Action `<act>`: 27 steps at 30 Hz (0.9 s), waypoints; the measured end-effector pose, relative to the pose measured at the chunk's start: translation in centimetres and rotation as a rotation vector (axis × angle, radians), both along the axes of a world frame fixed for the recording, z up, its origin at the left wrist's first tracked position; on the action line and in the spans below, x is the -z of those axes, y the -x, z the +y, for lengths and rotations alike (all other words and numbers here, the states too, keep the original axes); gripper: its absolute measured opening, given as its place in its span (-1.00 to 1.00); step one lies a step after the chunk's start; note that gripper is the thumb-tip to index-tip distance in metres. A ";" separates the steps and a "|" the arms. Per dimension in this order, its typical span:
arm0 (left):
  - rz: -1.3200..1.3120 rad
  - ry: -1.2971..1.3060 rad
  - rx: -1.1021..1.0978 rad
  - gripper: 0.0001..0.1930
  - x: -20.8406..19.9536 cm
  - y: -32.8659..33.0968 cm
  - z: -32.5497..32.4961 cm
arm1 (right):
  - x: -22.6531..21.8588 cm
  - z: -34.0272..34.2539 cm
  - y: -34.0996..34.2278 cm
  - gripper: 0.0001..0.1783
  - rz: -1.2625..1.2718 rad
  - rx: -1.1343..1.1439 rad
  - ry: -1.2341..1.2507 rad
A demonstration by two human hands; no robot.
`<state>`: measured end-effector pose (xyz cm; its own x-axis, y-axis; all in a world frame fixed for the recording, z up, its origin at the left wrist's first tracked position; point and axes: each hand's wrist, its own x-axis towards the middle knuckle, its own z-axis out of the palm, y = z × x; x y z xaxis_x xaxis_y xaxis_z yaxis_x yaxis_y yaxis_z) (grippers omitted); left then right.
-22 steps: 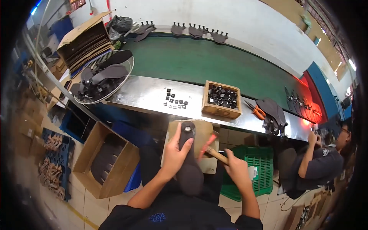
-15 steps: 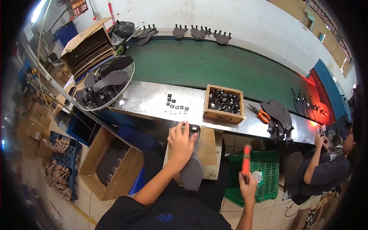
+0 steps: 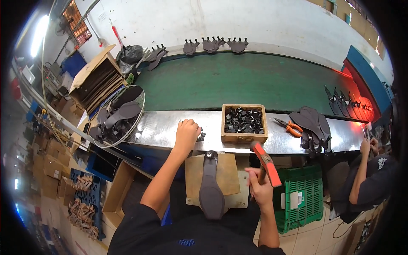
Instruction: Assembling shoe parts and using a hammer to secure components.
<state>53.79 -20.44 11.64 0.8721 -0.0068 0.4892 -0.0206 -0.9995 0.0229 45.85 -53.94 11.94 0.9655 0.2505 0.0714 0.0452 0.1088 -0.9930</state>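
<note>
My left hand (image 3: 187,135) is over the metal bench, fingers bent down upon the small black heel pieces (image 3: 202,137). It covers most of them, and what its fingertips pinch is hidden. In my right hand (image 3: 260,189) is a hammer (image 3: 267,165) with a red head, raised beside the work board. A dark grey shoe sole (image 3: 211,196) lies lengthwise on the tan board (image 3: 231,172) at my lap, untouched by either hand. Its narrow far end carries a black piece with a shiny metal spot.
A wooden box (image 3: 244,138) of black pieces stands on the bench, with orange-handled pliers (image 3: 291,127) and stacked soles (image 3: 312,123) to its right. A wire basket (image 3: 138,121) holds soles at left. Beyond runs a green conveyor (image 3: 221,80). A green crate (image 3: 301,197) and a co-worker (image 3: 369,182) are at right.
My left hand has left the sole and reached forward to the small pieces on the bench. The hammer has swung toward the board, its head turned. The view has shifted.
</note>
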 end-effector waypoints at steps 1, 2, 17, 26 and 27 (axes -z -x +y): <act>-0.178 0.078 0.124 -0.88 -1.0 0.7 -0.9 | -0.7 0.8 -0.8 -0.75 -0.102 -0.022 0.016; -0.329 0.105 0.236 -0.86 -3.2 1.9 -2.7 | -1.3 1.7 -1.5 -0.72 -0.111 -0.025 0.022; -0.469 0.228 0.434 -0.73 -2.2 11.3 -7.0 | -6.6 5.9 -0.1 -0.78 0.094 -0.229 -0.141; 0.064 0.761 0.360 -0.72 0.2 9.0 -4.8 | -4.2 8.5 -4.1 -0.71 -0.113 -0.281 0.161; -0.035 0.775 0.373 -0.73 0.2 9.6 -5.0 | -4.0 8.8 -4.2 -0.71 -0.114 -0.285 0.168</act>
<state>44.17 -25.41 11.46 0.8637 0.0572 0.5007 -0.3578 -0.6301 0.6891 50.02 -45.15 15.90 0.8433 0.5262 0.1095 0.1482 -0.0318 -0.9884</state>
